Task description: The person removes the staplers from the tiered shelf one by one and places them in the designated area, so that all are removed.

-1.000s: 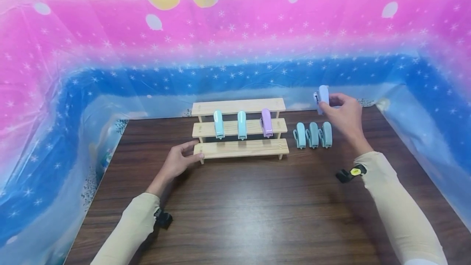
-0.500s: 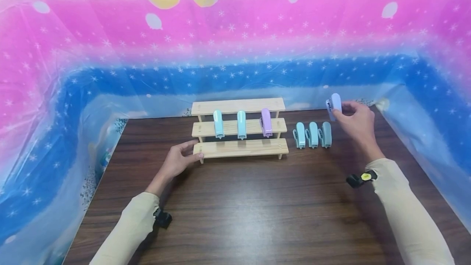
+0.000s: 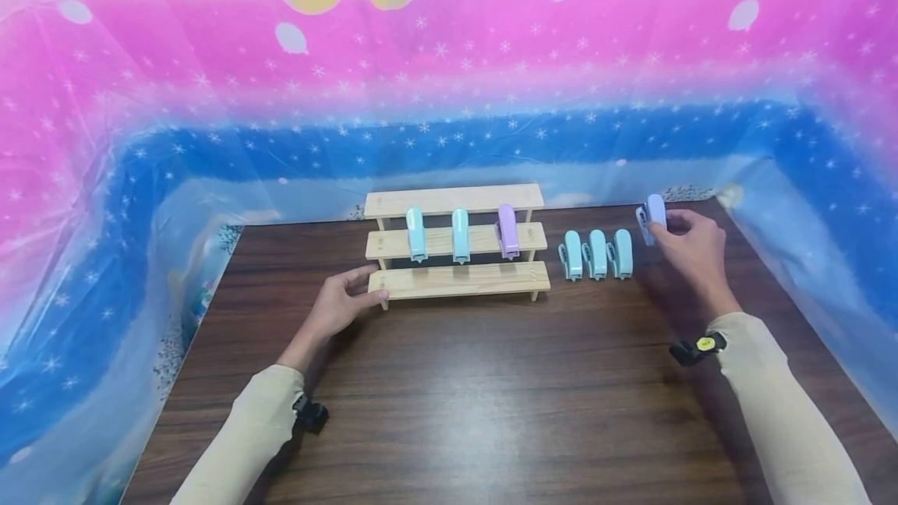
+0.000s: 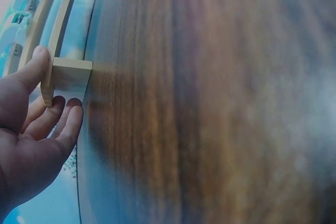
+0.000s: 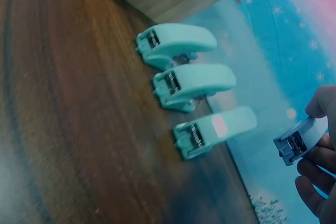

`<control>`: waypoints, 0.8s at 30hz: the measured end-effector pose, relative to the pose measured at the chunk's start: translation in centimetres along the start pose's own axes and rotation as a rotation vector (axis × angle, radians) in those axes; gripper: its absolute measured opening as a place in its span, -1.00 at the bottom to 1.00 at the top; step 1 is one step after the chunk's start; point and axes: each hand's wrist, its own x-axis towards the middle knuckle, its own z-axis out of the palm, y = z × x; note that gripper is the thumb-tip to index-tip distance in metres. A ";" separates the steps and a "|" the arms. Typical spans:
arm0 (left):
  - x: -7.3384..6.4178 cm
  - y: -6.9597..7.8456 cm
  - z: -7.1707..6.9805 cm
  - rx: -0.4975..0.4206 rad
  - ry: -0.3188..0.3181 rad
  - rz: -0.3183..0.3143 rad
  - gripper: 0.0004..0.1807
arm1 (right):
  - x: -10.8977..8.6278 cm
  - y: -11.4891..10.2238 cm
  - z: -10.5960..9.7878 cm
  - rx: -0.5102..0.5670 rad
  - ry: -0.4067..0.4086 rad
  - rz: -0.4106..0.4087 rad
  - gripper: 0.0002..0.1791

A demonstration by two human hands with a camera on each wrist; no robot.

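Note:
A pale lavender stapler (image 3: 655, 217) is pinched between the thumb and fingers of my right hand (image 3: 697, 249), just over the table's far right part. Left of it, a row of three teal staplers (image 3: 596, 254) stands on the table, shown large in the right wrist view. My left hand (image 3: 338, 306) grips the left end of the lowest step of a three-step wooden display rack (image 3: 459, 280), thumb above and fingers beneath. On the rack's middle step are two light-blue staplers (image 3: 460, 236) and a purple stapler (image 3: 507, 232).
The dark wood-grain table (image 3: 435, 396) runs back to a hanging cloth (image 3: 393, 92) printed in pink and blue, which also rises along both sides. The rack stands near the table's back edge, left of the teal row.
My right hand has carried the lavender stapler rightward and down, from above the teal row to beyond its right end. My left hand stays on the rack.

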 end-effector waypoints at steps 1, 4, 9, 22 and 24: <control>0.0 0.0 0.0 -0.001 -0.001 0.000 -0.24 | -0.1 0.2 0.1 -0.002 -0.001 0.001 -0.35; -0.1 -0.1 0.0 -0.005 0.000 0.000 -0.24 | -0.3 0.9 0.3 -0.012 -0.019 0.012 -0.32; -0.1 -0.1 0.0 -0.006 0.000 0.006 -0.24 | -0.9 1.8 0.7 -0.017 -0.046 0.031 -0.31; -0.1 0.0 0.0 -0.021 0.000 0.011 -0.25 | -2.1 3.3 1.7 -0.018 -0.104 0.087 -0.31; -0.1 0.1 0.0 -0.019 0.000 0.008 -0.25 | -2.1 3.4 1.8 -0.025 -0.100 0.083 -0.32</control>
